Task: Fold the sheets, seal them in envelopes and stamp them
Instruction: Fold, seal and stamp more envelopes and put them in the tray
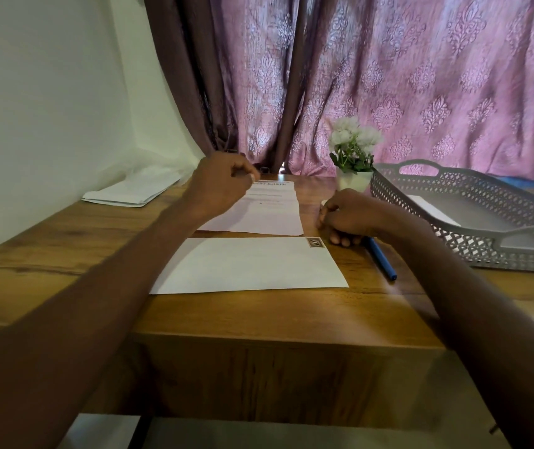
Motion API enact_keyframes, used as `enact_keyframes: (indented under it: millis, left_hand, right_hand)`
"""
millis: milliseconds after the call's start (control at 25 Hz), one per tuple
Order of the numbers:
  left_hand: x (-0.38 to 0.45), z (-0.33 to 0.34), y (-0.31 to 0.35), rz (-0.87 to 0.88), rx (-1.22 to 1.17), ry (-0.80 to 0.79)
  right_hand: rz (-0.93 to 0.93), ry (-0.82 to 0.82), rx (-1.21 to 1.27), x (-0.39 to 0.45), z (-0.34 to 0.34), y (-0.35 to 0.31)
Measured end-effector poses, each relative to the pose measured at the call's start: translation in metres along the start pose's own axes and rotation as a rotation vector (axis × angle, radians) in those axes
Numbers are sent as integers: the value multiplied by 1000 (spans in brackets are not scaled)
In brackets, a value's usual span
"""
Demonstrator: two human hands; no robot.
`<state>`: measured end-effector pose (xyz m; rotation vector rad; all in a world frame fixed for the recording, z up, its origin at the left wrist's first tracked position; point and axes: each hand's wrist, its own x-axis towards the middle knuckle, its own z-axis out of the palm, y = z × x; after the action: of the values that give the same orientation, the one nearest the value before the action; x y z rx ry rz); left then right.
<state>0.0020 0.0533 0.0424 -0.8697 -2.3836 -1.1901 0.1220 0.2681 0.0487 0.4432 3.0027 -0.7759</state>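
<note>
On the wooden table (259, 315) a white envelope (249, 265) lies flat near the front edge, with a stamp (315, 243) already on its far right corner. Just behind it lies a printed sheet (259, 212), unfolded, with dark text lines at its far end. The left hand (223, 183) reaches over the far left part of this sheet; its fingers (248, 173) are curled together near the top edge of the paper, but I cannot tell if they really pinch it. The right hand (348, 217) rests on the table to the right of the sheet, its fingers bent inward in a loose fist, and it lies on the far end of a blue pen (382, 259). If something small is inside this fist, it is not visible. A grey perforated tray (473, 251) stands at the right with a white paper (434, 212) inside. A small pot of white flowers (353, 157) stands behind the right hand. At the far left, near the wall, lies a pile of white envelopes (129, 191). A purple patterned curtain (421, 82) hangs behind the table.
</note>
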Motion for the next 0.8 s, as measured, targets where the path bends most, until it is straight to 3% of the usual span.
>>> enact_keyframes:
  millis: [120,400,560,680,800]
  left_hand:
    - [-32,-27,-3,-175,262,172]
    - [-147,-83,2,-487,726,98]
    - [-165,-71,1,-545,658,-86]
    - [-170,-65,0,-496,607,-32]
    - [-166,-72,-2,-542,441,6]
  right_hand:
    - [-18,25,38,-6,-1,-1]
    - [-48,177,-125,-43,23,5]
    - [-10,382,-53,-71,51,4]
    - [36,545,-239,-91,84,-6]
    - [61,549,-202,-95,87,-9]
